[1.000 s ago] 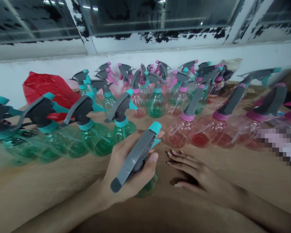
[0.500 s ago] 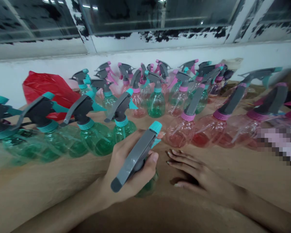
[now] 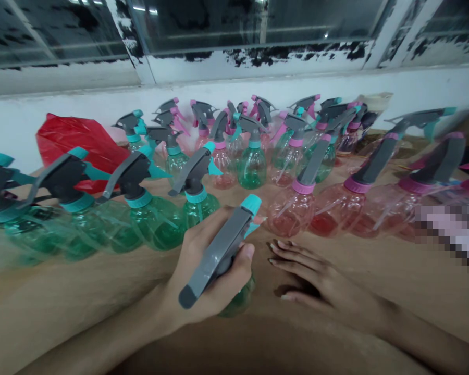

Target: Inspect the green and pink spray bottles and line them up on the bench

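My left hand [image 3: 203,265] is wrapped round the neck of a green spray bottle [image 3: 242,299]. Its grey spray head [image 3: 221,250] has a turquoise nozzle that points away from me and to the right, and the hand hides most of the bottle. My right hand [image 3: 320,284] lies on the brown tabletop [image 3: 289,344], fingers stretched out towards the bottle and holding nothing. Just beyond it stands a pink spray bottle [image 3: 291,213] with a grey and pink head. A green spray bottle [image 3: 199,205] with a turquoise collar is close behind my left hand.
Green spray bottles [image 3: 156,221] line the left side, and pink ones [image 3: 336,208] the right. Several mixed bottles [image 3: 252,164] crowd the back near a white wall [image 3: 82,96] below windows. A red plastic bag [image 3: 76,143] lies at the back left. A blurred-out patch [image 3: 453,232] is at far right.
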`<action>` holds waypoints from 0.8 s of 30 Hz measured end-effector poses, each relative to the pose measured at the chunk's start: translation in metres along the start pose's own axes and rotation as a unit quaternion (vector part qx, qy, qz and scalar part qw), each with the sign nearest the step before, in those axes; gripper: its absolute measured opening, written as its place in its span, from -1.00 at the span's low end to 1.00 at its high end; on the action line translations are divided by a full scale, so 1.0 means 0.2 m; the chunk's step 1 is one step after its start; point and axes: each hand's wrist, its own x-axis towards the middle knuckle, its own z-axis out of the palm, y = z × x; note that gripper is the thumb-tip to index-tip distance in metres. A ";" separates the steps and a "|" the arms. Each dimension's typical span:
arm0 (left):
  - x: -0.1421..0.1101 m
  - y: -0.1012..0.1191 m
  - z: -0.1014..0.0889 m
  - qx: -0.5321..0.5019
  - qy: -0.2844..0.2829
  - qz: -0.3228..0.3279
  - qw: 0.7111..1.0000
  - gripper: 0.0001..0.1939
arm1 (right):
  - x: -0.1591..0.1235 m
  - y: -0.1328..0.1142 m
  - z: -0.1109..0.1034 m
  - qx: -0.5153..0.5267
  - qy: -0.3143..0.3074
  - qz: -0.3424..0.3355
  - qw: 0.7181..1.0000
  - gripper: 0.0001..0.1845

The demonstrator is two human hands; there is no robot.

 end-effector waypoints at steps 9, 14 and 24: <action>0.03 0.00 0.00 -0.020 -0.016 -0.007 1.000 -0.91 | 0.00 -0.02 0.00 0.012 0.007 0.011 1.000 -0.43; 0.02 0.01 0.00 -0.030 0.024 0.001 0.999 -0.70 | 0.00 0.00 0.00 0.001 -0.005 0.005 1.000 -0.44; 0.01 0.00 0.02 -0.040 0.022 -0.017 0.999 -0.71 | 0.00 0.00 0.00 0.004 0.003 0.003 1.000 -0.43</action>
